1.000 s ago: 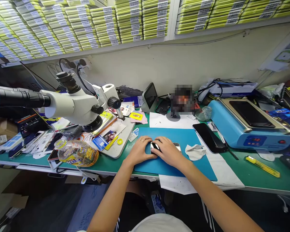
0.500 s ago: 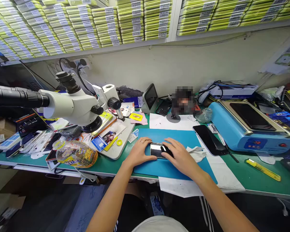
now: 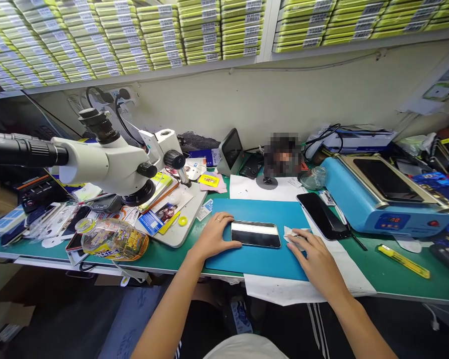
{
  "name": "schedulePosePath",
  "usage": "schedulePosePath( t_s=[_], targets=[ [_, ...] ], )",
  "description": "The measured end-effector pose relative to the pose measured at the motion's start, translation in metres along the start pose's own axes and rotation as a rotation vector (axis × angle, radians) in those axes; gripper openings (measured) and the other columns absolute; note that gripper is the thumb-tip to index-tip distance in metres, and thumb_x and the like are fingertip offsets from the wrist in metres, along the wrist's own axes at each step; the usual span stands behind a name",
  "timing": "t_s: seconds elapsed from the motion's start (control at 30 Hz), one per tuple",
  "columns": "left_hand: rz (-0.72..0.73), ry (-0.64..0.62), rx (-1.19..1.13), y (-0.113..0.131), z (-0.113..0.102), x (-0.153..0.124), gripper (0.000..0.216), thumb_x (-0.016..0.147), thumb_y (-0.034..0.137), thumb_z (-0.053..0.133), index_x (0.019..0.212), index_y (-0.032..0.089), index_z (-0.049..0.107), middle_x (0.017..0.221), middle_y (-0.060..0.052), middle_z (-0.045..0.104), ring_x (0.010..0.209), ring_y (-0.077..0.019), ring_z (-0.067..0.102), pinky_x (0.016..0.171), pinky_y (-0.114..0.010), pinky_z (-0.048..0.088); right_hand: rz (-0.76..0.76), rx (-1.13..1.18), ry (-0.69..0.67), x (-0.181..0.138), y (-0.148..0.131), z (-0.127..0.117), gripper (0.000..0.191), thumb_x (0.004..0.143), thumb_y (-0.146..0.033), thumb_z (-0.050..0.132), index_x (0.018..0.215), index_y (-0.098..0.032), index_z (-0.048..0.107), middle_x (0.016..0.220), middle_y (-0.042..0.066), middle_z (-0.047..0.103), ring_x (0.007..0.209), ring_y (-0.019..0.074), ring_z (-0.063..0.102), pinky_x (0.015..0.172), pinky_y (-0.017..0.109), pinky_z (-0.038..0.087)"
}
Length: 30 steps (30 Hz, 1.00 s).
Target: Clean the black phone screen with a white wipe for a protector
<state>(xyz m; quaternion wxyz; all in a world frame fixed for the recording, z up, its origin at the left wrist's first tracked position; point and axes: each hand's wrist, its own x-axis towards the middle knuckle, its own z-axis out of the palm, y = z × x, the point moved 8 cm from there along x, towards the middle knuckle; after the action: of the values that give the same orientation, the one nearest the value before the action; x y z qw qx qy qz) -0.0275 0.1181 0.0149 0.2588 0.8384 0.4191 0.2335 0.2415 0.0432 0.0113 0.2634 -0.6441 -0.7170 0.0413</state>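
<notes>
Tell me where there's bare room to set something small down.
The blue mat shows bare strips behind and in front of the phone lying on it. Green bench shows between the white paper and yellow cutter. The left side, around the microscope, is crowded.

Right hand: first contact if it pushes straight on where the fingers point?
The crumpled white wipe, right at the fingertips of the right hand. Beyond it comes bare blue mat, then possibly the near end of the phone; exact line and height are hard to judge.
</notes>
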Motion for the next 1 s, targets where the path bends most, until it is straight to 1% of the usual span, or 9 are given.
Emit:
schedulePosePath(
  t_s=[0.17,0.33,0.5,0.57,0.7,0.83,0.87,0.93,1.0],
  targets=[
    [-0.005,-0.002,-0.006,-0.001,0.001,0.000,0.062,0.079,0.053,0.081,0.128,0.023,0.057,0.140,-0.008,0.058,0.133,-0.0319,0.050,0.114,-0.048,0.042,-0.001,0.016,0.058,0.004,-0.002,-0.007,0.047,0.102,-0.053,0.039,0.109,-0.021,0.074,0.137,0.014,0.060,0.117,0.0311,0.063,0.095,0.047,0.056],
    [-0.004,-0.003,-0.006,0.000,0.000,0.000,0.061,0.079,0.052,0.082,0.128,0.024,0.058,0.139,-0.008,0.058,0.133,-0.0319,0.050,0.113,-0.048,0.043,-0.023,0.020,0.083,0.000,-0.004,-0.014,0.042,0.102,-0.051,0.042,0.092,-0.022,0.071,0.118,0.013,0.068,0.111,0.0311,0.065,0.094,0.050,0.056],
    [-0.004,-0.001,-0.009,0.000,-0.001,0.000,0.061,0.079,0.051,0.082,0.129,0.025,0.058,0.139,-0.008,0.058,0.133,-0.0323,0.051,0.114,-0.049,0.043,-0.064,0.052,0.250,0.003,-0.034,-0.037,0.031,0.101,-0.046,0.049,0.096,-0.023,0.069,0.111,0.012,0.066,0.105,0.0288,0.065,0.090,0.046,0.056],
    [-0.006,0.003,-0.011,0.001,-0.001,0.000,0.061,0.079,0.051,0.081,0.129,0.025,0.058,0.139,-0.009,0.058,0.133,-0.0324,0.051,0.113,-0.049,0.043,-0.107,0.107,0.206,0.005,-0.053,-0.032,0.027,0.101,-0.043,0.050,0.096,-0.024,0.069,0.106,0.011,0.067,0.100,0.0260,0.067,0.086,0.042,0.057],
    [-0.006,0.017,-0.012,0.001,-0.001,0.000,0.061,0.079,0.051,0.081,0.129,0.025,0.058,0.139,-0.009,0.058,0.134,-0.0324,0.051,0.112,-0.049,0.045,-0.210,0.181,-0.029,0.004,-0.078,-0.002,0.029,0.104,-0.039,0.045,0.094,-0.025,0.069,0.100,0.007,0.073,0.095,0.0226,0.070,0.081,0.037,0.060],
    [0.004,0.014,-0.005,0.001,-0.001,0.000,0.062,0.078,0.051,0.083,0.128,0.024,0.058,0.139,-0.009,0.059,0.133,-0.0320,0.051,0.113,-0.048,0.044,-0.229,0.152,-0.040,-0.004,-0.072,0.006,0.034,0.104,-0.041,0.044,0.095,-0.024,0.072,0.113,0.009,0.075,0.112,0.0265,0.068,0.095,0.045,0.058],
    [0.004,0.014,-0.003,0.001,-0.001,0.000,0.062,0.078,0.051,0.083,0.128,0.024,0.058,0.139,-0.009,0.059,0.133,-0.0319,0.051,0.113,-0.048,0.044,-0.233,0.139,-0.038,-0.005,-0.070,0.006,0.034,0.104,-0.042,0.045,0.099,-0.024,0.073,0.117,0.009,0.074,0.116,0.0276,0.067,0.099,0.046,0.057],
    [0.003,0.017,0.000,0.001,-0.001,0.000,0.062,0.078,0.050,0.083,0.128,0.024,0.058,0.139,-0.009,0.058,0.133,-0.0318,0.051,0.113,-0.048,0.044,-0.242,0.105,-0.051,-0.006,-0.069,0.009,0.037,0.104,-0.045,0.044,0.116,-0.023,0.071,0.128,0.011,0.072,0.127,0.0294,0.062,0.106,0.049,0.053],
    [0.005,0.020,0.001,0.000,-0.001,0.000,0.062,0.078,0.049,0.083,0.129,0.025,0.058,0.139,-0.009,0.058,0.133,-0.0316,0.051,0.113,-0.048,0.044,-0.249,0.049,-0.113,-0.003,-0.072,0.018,0.050,0.103,-0.050,0.043,0.139,-0.019,0.060,0.146,0.014,0.061,0.139,0.0315,0.052,0.112,0.052,0.048]
  ],
)
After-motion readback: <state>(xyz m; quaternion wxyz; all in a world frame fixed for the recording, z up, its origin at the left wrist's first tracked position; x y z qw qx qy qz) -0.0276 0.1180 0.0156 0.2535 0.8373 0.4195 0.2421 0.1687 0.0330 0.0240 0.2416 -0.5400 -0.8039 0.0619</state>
